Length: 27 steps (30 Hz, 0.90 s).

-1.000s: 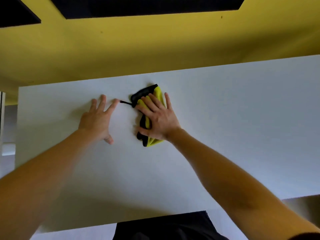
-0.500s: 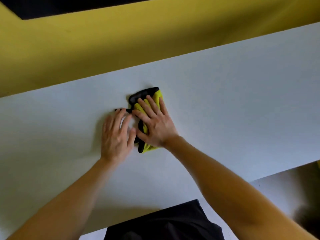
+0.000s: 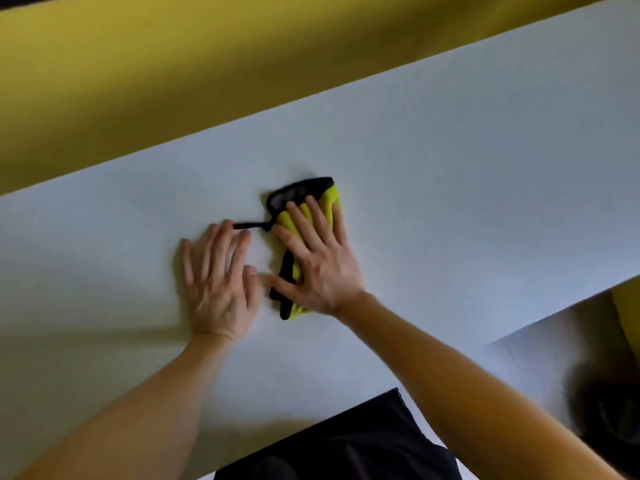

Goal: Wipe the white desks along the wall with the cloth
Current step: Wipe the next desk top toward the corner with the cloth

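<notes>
Two hands on the white table [image 3: 450, 202], both flat, palms down. Right hand [image 3: 318, 268]: fingers straight and spread, pressing on the cloth [image 3: 300, 192], not curled round it. Cloth: yellow with black edging, folded to a narrow pad, lying near the middle of the table with its long axis running roughly 12 to 6 o'clock; black end shows past the fingertips at 12, a yellow-black corner shows below the heel of the hand at 6. A thin black loop [image 3: 251, 225] sticks out from the cloth toward 9 o'clock. Left hand [image 3: 218, 289]: at 9 o'clock of the cloth, just beside the right hand, fingers straight and laid on the bare table, holding nothing; its fingertips reach the free end of the loop, contact cannot be told. Thumb tips of the two hands nearly meet. Yellow wall [image 3: 173, 81] runs along the table's far edge at 12. Dark garment [image 3: 346, 445] at 6 o'clock.
</notes>
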Each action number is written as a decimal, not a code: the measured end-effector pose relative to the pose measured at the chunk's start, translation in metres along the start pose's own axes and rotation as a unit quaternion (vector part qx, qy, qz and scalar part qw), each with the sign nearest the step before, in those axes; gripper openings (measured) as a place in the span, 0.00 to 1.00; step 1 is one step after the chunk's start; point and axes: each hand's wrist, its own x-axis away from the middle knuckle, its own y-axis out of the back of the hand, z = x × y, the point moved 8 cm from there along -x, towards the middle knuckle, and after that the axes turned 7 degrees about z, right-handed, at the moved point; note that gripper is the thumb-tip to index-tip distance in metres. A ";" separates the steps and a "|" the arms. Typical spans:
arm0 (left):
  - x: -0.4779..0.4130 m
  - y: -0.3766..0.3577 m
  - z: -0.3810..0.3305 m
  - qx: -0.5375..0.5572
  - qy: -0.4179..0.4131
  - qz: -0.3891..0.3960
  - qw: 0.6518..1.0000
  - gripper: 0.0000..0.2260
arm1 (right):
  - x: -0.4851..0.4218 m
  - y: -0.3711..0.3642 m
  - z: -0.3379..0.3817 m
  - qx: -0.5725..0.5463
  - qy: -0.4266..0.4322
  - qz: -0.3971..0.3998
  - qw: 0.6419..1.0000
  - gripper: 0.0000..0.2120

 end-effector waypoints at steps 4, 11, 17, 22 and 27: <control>0.001 -0.001 0.001 -0.002 -0.003 0.007 1.000 0.23 | -0.011 0.026 -0.085 0.037 0.000 0.006 0.999 0.40; 0.002 -0.003 -0.001 -0.004 0.004 0.016 1.000 0.23 | -0.015 0.057 -0.147 -0.008 -0.277 -0.112 0.954 0.39; 0.002 -0.001 -0.002 -0.011 0.003 0.018 1.000 0.24 | 0.040 -0.003 -0.008 -0.003 0.028 0.020 0.999 0.42; 0.002 -0.001 -0.002 -0.015 -0.004 0.010 1.000 0.24 | 0.019 0.061 -0.178 0.018 -0.210 -0.065 0.975 0.40; 0.000 -0.002 -0.002 -0.009 -0.013 0.009 1.000 0.24 | 0.037 0.043 -0.130 -0.014 -0.280 -0.132 0.951 0.39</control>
